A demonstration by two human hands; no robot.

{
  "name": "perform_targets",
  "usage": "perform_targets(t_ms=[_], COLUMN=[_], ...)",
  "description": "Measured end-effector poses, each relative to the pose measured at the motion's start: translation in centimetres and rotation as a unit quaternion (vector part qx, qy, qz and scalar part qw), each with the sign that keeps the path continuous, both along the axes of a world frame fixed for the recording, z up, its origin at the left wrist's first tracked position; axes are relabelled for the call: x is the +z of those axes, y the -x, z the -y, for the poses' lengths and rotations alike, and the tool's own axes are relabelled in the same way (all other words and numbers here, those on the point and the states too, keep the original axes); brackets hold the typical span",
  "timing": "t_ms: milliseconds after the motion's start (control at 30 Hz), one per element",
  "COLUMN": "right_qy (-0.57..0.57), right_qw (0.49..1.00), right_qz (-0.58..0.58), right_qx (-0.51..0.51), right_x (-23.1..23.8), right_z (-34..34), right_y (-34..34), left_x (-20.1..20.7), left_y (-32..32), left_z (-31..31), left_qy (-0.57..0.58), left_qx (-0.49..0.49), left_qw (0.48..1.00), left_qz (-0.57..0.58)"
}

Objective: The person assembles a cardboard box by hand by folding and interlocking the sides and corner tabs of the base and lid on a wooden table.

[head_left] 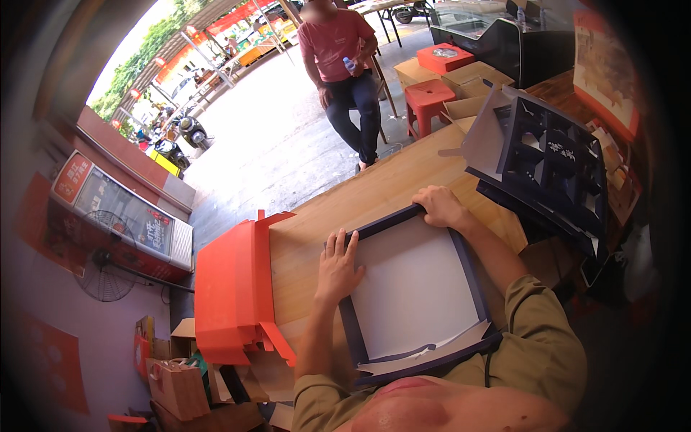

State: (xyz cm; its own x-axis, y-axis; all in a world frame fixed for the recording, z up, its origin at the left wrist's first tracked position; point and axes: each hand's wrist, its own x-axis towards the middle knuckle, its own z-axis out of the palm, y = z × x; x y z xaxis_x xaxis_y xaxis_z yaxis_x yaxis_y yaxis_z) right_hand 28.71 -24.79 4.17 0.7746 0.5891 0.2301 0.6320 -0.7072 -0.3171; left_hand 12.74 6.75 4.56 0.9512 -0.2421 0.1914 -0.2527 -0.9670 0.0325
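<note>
While the red card (234, 288) sits left, seemingly clear of our work, our left hand (340, 268), fingers spread, rests on the far-left corner of the box (417, 288) before us; our right hand (440, 207) curls over the far-right corner, probably steadying it; whether gripping, we cannot tell.

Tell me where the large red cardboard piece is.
In the head view, the large red cardboard piece lies on the left part of the wooden table, left of the left hand.

We get strong daylight from upper left, pavement (252, 119) blown out; indoors dimmer, lower right murky; fisheye bends straight edges, right corners black.
</note>
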Motion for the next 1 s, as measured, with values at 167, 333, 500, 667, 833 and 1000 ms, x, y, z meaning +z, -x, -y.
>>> perform_targets(t_ms=[167,333,500,667,833,1000], right_qy=[-0.002,-0.001,-0.004,0.001,-0.002,-0.003], right_qw=[1.000,1.000,1.000,1.000,1.000,1.000], right_qz=[-0.005,-0.011,-0.005,-0.007,-0.001,-0.003], right_qx=[0.002,-0.003,-0.002,-0.008,-0.006,-0.002], right_x=[0.32,0.20,-0.10,-0.09,0.03,0.25], right_z=[-0.03,-0.04,-0.03,-0.03,0.01,-0.02], right_y=[0.08,0.02,-0.10,-0.06,0.00,0.09], left_x=[-0.13,-0.12,-0.21,-0.29,-0.23,-0.20], left_y=[-0.05,-0.04,0.01,-0.07,-0.12,-0.12], left_z=[-0.06,0.03,-0.01,-0.03,-0.04,-0.06], left_qy=[0.002,0.008,0.012,0.013,0.010,0.010], left_qx=[0.001,-0.002,-0.004,-0.005,-0.004,-0.004], left_qw=[1.000,1.000,1.000,1.000,1.000,1.000], left_qz=[0.001,0.004,0.009,0.009,0.006,0.004])
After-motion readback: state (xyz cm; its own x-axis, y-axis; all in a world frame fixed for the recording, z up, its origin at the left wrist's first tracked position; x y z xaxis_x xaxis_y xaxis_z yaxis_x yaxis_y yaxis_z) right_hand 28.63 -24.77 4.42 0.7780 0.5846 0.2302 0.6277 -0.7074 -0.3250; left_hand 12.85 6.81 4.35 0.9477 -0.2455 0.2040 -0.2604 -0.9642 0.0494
